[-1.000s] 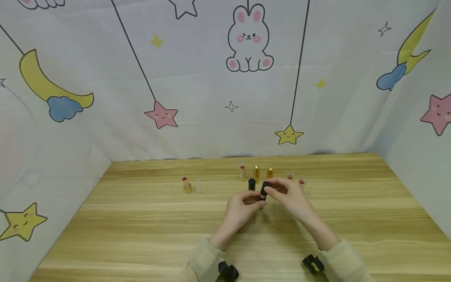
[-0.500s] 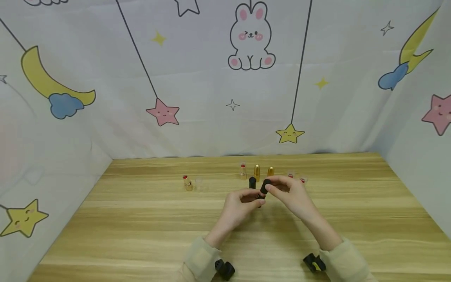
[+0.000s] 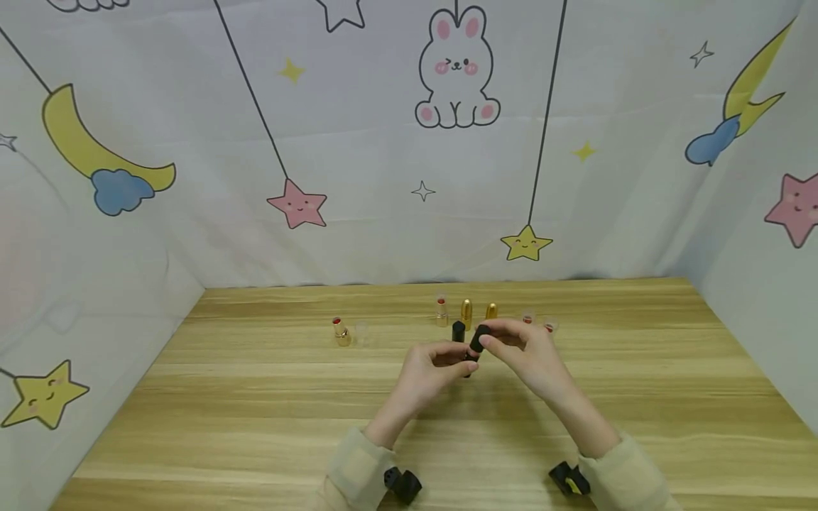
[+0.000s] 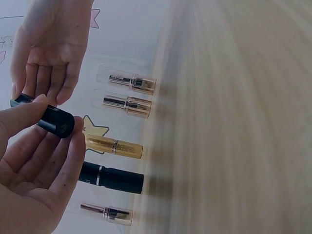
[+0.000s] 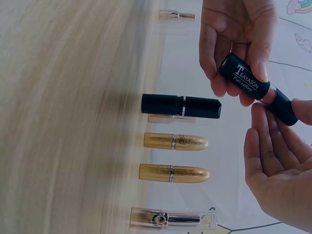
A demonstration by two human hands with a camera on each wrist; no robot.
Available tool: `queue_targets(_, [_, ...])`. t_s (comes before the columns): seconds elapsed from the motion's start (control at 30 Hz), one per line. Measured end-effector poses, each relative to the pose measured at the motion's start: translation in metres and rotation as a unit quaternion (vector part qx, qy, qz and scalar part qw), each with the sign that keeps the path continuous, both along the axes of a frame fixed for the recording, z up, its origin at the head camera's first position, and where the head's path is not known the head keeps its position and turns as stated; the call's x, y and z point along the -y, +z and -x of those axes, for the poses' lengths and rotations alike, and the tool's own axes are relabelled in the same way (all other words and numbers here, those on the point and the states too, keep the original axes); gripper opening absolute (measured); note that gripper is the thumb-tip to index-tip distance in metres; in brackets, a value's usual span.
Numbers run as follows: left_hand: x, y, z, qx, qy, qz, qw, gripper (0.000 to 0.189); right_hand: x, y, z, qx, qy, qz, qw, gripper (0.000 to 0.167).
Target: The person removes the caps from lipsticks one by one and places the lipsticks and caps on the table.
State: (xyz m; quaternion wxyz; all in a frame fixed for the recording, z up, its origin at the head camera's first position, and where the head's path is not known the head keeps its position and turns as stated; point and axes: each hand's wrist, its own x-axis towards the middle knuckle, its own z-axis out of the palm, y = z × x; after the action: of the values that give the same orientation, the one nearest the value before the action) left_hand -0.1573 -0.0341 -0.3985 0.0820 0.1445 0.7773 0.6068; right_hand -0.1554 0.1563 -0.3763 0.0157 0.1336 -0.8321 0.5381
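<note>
Both hands hold one black lipstick tube above the table, tilted. My left hand [image 3: 429,369] pinches its base [image 5: 242,77], lettered TEAYASON Fun colors, between thumb and fingers. At the other end, my right hand [image 3: 527,355] grips the black cap [image 5: 283,109] with thumb and fingertips. A coppery pink band shows between base and cap in the right wrist view. Just behind the hands stands another black lipstick [image 3: 458,331], upright. Two gold bullet-shaped lipsticks [image 5: 175,173] stand near it, one partly behind my right hand in the head view.
A clear-capped lipstick [image 3: 442,312] stands at the back; two more clear-capped lipsticks [image 4: 127,83] stand beyond my right hand. Further left, an uncapped red lipstick [image 3: 341,333] stands beside a clear cap [image 3: 361,333]. A printed white cloth [image 3: 358,248] borders the wooden table [image 3: 255,397].
Both hands keep their hold on the black lipstick. My left hand and the lipstick's base have drifted slightly left; the camera view has shifted a little.
</note>
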Motion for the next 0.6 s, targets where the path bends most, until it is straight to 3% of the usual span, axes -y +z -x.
queue_targets(0.6, [0.0093,-0.0003,0.0041,0.017,-0.043,-0.006,0.9989,0.024,0.0022,0.0029,-0.0035,-0.015,0.017,0.011,0.9997,0.033])
